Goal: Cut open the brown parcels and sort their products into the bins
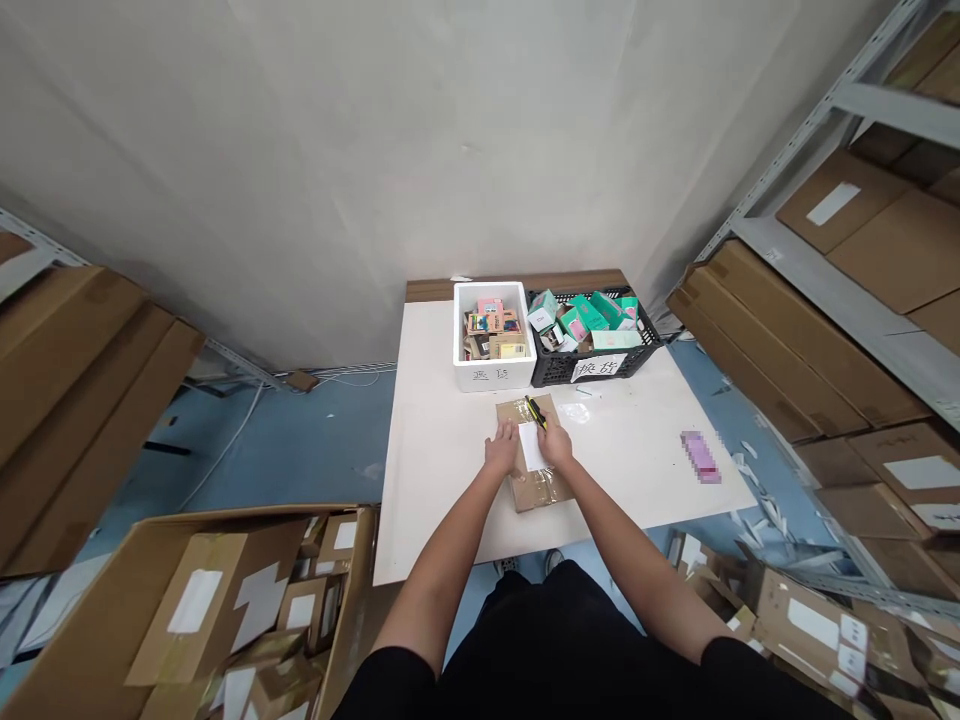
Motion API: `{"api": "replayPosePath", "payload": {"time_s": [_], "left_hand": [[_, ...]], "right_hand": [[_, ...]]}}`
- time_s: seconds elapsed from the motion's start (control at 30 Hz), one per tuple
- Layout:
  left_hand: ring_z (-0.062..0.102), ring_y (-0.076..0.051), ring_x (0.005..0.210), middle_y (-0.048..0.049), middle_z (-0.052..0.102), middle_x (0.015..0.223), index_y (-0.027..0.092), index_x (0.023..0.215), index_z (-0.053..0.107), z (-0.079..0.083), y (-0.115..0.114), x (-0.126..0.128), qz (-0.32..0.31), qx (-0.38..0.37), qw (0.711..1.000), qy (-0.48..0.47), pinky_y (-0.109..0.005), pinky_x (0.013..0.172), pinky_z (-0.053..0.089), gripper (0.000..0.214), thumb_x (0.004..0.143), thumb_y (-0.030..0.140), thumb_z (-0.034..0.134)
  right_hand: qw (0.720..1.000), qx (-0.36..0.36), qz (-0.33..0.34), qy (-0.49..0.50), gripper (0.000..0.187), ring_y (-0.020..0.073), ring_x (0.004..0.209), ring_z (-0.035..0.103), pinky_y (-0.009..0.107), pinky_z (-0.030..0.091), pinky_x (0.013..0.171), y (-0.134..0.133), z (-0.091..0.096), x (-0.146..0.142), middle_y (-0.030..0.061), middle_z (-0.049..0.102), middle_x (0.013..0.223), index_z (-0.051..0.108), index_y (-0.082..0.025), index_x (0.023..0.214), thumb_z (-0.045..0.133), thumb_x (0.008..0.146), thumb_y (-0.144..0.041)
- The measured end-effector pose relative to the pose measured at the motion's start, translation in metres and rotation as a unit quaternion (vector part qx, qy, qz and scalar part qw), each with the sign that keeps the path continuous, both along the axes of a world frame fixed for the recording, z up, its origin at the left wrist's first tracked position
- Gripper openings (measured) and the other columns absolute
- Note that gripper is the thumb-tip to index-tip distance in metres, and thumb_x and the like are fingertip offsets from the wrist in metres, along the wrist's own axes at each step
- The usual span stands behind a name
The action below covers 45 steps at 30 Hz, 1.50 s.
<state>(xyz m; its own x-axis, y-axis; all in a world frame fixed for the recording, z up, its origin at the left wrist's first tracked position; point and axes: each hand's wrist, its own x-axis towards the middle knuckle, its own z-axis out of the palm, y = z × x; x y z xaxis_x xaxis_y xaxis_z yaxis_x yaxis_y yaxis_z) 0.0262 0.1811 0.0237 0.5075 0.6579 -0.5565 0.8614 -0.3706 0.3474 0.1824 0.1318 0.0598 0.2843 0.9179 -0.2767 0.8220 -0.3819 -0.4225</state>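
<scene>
A flat brown cardboard box (536,490) lies on the white table (442,470) before me, with clear tape across it and a white label (532,446) on top. My left hand (502,447) rests on the box's left side, its fingers stretched out. In my right hand (553,442), over the box's right side, is a yellow and black utility knife (535,411) with its front end toward the far edge. Whether the blade is out is too small to tell.
At the table's back stand a white foam bin (491,377) of small boxes and a black crate (551,373) of green boxes. A pink pixelated item (700,457) lies at right. A large carton (360,560) of parcels stands lower left; shelves (832,95) of cartons flank the right.
</scene>
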Motion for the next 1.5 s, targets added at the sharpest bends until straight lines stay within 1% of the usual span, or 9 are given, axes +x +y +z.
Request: {"api": "replayPosePath", "payload": {"time_s": [0.17,0.3,0.57,0.7,0.83,1.03,1.2,1.37,1.5], "left_hand": [[-0.008,-0.043,0.163,-0.0171,-0.005,0.178,0.028,0.171,0.014,0.002,-0.001,-0.003,-0.008,0.012,1.0,-0.004,-0.071,0.124,0.025,0.149,0.052,0.053,0.1],[-0.006,-0.046,0.163,-0.02,-0.002,0.177,0.022,0.17,0.02,0.007,-0.003,-0.002,-0.001,0.018,1.0,-0.022,-0.07,0.124,0.026,0.141,0.057,0.056,0.097],[-0.004,-0.04,0.164,-0.0154,-0.003,0.178,0.031,0.171,0.014,0.017,-0.003,0.0,-0.01,0.019,1.0,0.008,-0.07,0.121,0.03,0.138,0.06,0.062,0.091],[-0.005,-0.041,0.164,-0.0161,-0.003,0.178,0.028,0.171,0.015,0.02,-0.003,0.0,-0.014,0.025,0.999,0.017,-0.069,0.121,0.03,0.138,0.061,0.063,0.09],[-0.006,-0.039,0.164,-0.0143,-0.005,0.178,0.03,0.171,0.015,0.019,-0.003,0.0,-0.023,0.026,0.998,0.044,-0.066,0.122,0.032,0.142,0.057,0.056,0.095],[-0.007,-0.042,0.164,-0.0147,-0.004,0.178,0.031,0.171,0.015,0.012,-0.001,0.002,-0.01,0.024,0.999,0.021,-0.068,0.122,0.031,0.147,0.051,0.05,0.098],[-0.008,-0.04,0.164,-0.0152,-0.008,0.177,0.029,0.171,0.012,0.012,-0.001,0.002,-0.027,0.033,0.998,0.055,-0.064,0.122,0.033,0.145,0.055,0.052,0.097],[-0.011,-0.036,0.164,-0.0108,-0.012,0.178,0.029,0.172,0.004,0.018,-0.001,0.002,-0.049,0.034,0.994,0.093,-0.06,0.123,0.034,0.145,0.061,0.054,0.094],[-0.011,-0.035,0.165,-0.0102,-0.013,0.177,0.029,0.171,0.001,0.023,-0.002,0.004,-0.051,0.036,0.993,0.103,-0.058,0.123,0.035,0.145,0.062,0.052,0.093]], "right_hand": [[1.0,-0.015,0.008,-0.02,0.055,0.0287,0.111,0.073,0.036,0.052,0.093,0.004,0.005,-0.006,0.0123,0.076,0.122,0.038,-0.022,0.161,0.042,0.107,-0.029],[0.999,-0.019,0.018,-0.025,0.057,0.0296,0.113,0.072,0.036,0.053,0.094,0.002,0.007,-0.01,0.014,0.075,0.123,0.036,-0.021,0.163,0.043,0.106,-0.028],[0.998,-0.041,0.024,-0.028,0.057,0.0298,0.112,0.073,0.036,0.053,0.093,-0.016,0.006,-0.013,0.0141,0.076,0.12,0.039,-0.02,0.161,0.043,0.105,-0.027],[0.998,-0.044,0.023,-0.027,0.053,0.0291,0.114,0.072,0.035,0.051,0.094,-0.012,0.015,-0.011,0.0137,0.075,0.122,0.045,-0.022,0.157,0.049,0.105,-0.027],[0.997,-0.06,0.039,-0.032,0.052,0.0272,0.114,0.072,0.033,0.05,0.092,-0.012,0.023,-0.007,0.0123,0.075,0.124,0.046,-0.023,0.154,0.052,0.103,-0.027],[0.997,-0.066,0.035,-0.031,0.054,0.026,0.111,0.072,0.031,0.049,0.087,-0.041,0.019,-0.011,0.0119,0.076,0.123,0.043,-0.023,0.157,0.048,0.103,-0.026],[0.996,-0.081,0.022,-0.015,0.057,0.0267,0.109,0.072,0.031,0.048,0.085,-0.066,0.017,-0.013,0.0114,0.075,0.122,0.039,-0.024,0.16,0.046,0.104,-0.028],[0.993,-0.106,0.034,-0.027,0.053,0.0275,0.111,0.071,0.031,0.047,0.086,-0.071,0.031,-0.007,0.0095,0.075,0.125,0.046,-0.027,0.154,0.051,0.101,-0.028],[0.991,-0.121,0.051,-0.034,0.047,0.0283,0.111,0.071,0.031,0.046,0.084,-0.077,0.044,-0.002,0.0108,0.074,0.125,0.05,-0.026,0.147,0.054,0.101,-0.03]]}}
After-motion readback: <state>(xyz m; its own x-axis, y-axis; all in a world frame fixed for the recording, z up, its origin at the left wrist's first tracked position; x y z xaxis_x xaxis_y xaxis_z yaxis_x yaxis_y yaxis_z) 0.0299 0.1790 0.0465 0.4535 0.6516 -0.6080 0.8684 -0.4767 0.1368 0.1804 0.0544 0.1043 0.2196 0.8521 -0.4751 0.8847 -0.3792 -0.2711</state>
